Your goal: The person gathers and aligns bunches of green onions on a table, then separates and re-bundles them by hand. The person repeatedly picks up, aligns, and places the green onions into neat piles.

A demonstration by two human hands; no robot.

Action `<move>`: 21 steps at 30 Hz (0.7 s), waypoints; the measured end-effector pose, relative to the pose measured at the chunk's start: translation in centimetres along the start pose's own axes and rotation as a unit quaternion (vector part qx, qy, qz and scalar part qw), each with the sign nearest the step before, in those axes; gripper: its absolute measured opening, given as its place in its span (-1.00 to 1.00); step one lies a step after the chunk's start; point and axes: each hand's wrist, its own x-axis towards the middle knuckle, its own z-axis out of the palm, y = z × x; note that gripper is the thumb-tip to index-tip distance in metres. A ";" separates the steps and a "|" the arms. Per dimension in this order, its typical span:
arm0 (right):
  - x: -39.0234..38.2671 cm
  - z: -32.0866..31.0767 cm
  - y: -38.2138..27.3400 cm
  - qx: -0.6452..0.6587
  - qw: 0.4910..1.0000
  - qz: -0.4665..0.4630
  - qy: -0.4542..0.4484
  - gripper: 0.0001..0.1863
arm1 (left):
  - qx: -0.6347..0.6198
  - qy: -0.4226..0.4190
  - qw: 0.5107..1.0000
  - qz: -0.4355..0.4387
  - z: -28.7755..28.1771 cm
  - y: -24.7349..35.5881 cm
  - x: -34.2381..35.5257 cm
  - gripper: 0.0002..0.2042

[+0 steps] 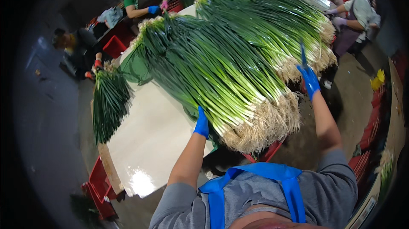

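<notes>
My left hand [202, 122] in a blue glove touches the left side of a large pile of spring onions [217, 71], near its pale root ends [264, 122]; its fingers are partly hidden against the stalks. My right hand [309, 81], also gloved blue, grips a long, narrow knife [303, 52] with the blade pointing up. It is beside a second pile of spring onions [264, 24] that reaches toward the back. Green cloth [134, 68] lies partly beneath the nearer pile on the pale tabletop [140, 139].
Co-workers in gloves stand around the table's far sides [142, 3], [355, 16]; one at left [79, 52] holds a hanging bunch [108, 105]. Red crates [98, 182] sit at lower left, and red crates [364, 135] with a yellow object [377, 80] line the right.
</notes>
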 end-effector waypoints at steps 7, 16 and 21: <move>-26.3 -2.1 18.7 0.147 0.867 0.389 0.273 -0.36 | 0.266 0.035 0.960 -0.083 -8.7 0.7 -2.9 -0.59; -17.5 17.4 20.1 0.631 0.761 0.127 0.084 -0.50 | 0.239 -0.073 0.948 -0.197 -15.0 0.1 -8.0 -0.86; -16.9 17.6 17.3 0.534 0.798 0.228 0.162 -0.52 | 0.276 -0.158 0.946 -0.063 -12.1 -1.9 -6.3 -0.62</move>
